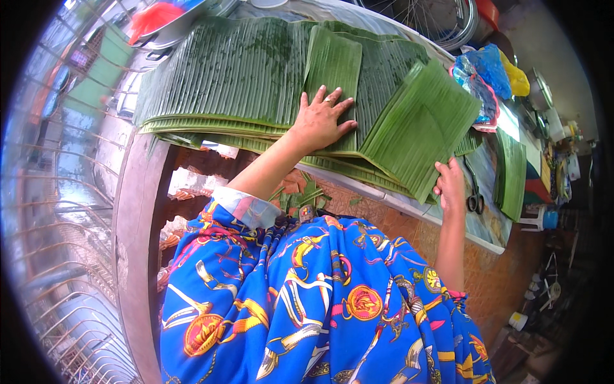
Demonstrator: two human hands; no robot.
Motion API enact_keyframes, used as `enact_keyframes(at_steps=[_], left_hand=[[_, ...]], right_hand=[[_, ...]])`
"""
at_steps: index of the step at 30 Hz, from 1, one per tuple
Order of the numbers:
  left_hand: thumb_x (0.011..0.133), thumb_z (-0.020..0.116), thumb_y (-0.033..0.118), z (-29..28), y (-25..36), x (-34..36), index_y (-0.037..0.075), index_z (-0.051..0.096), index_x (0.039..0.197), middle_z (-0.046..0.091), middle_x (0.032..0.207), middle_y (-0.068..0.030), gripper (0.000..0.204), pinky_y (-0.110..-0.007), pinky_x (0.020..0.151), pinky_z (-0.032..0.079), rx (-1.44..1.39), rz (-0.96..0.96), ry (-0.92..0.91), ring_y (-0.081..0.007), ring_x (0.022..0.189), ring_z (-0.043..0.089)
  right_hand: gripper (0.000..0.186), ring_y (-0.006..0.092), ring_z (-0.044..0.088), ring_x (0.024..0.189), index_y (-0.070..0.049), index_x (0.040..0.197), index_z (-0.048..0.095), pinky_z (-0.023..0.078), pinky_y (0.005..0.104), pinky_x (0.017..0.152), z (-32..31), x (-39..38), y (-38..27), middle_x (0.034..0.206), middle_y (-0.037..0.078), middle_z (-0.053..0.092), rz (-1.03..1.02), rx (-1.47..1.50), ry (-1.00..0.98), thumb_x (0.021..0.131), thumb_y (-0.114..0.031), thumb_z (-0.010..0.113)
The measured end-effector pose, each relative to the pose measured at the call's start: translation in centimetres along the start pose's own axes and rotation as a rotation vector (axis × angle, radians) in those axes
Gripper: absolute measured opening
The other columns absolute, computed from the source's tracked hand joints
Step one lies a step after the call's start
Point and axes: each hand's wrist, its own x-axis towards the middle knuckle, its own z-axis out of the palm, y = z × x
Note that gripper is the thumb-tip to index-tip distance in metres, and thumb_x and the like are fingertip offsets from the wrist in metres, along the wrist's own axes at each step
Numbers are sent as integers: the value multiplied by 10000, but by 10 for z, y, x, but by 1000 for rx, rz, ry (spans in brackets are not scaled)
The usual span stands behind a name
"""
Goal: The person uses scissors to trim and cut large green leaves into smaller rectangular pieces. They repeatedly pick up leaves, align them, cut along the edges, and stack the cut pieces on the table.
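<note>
Large green banana leaves (217, 70) lie layered across the tabletop. My left hand (325, 117) lies open, fingers spread, pressing on the leaves, partly on a narrow cut strip (331, 61). My right hand (449, 180) pinches the lower right corner of a fanned stack of cut leaf pieces (416, 121), which rests over the leaf pile's right side and is lifted at that corner. Black-handled scissors (474, 197) lie on the table just right of my right hand, and another bundle of leaf pieces (508, 179) is beyond them.
A metal pan with red plastic (147, 22) stands back left, beside a wire grille (45, 192) and concrete post (134, 256). Blue and yellow plastic bags (495, 67) and a bicycle wheel (435, 19) are back right. A white stool (537, 219) stands right of the table (483, 227).
</note>
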Motion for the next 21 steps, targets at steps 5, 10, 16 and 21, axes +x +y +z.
enact_keyframes(at_steps=[5, 10, 16, 21], left_hand=[[894, 488, 630, -14, 6, 1, 154, 466, 1414, 356, 1514, -131, 705, -624, 1140, 140, -63, 28, -25, -367, 1431, 245], [792, 639, 619, -44, 25, -33, 137, 470, 1411, 362, 1518, -107, 802, -618, 1156, 73, -127, 323, -171, -343, 1446, 228], [825, 701, 344, -19, 26, -44, 141, 507, 1377, 471, 1441, -41, 619, -611, 1159, 103, -59, 402, -8, -293, 1412, 317], [887, 641, 284, -12, 25, -29, 127, 592, 1284, 612, 1281, -22, 429, -589, 1165, 116, 20, 345, 163, -260, 1367, 397]], right_hand=[[250, 14, 356, 447, -68, 1152, 529, 307, 221, 369, -4, -9, 13, 865, -11, 597, -17, 62, 8, 910, -129, 542], [290, 52, 562, 703, -46, 1189, 528, 452, 224, 543, -7, -2, 10, 985, 19, 623, -73, 142, -23, 936, -185, 552], [319, 122, 604, 984, -11, 1217, 529, 485, 273, 829, -1, 15, 10, 1143, 71, 631, -167, 30, -61, 937, -154, 582], [317, 160, 586, 1064, 2, 1219, 536, 458, 313, 915, 3, 28, 8, 1179, 104, 628, -191, 175, -44, 924, -95, 597]])
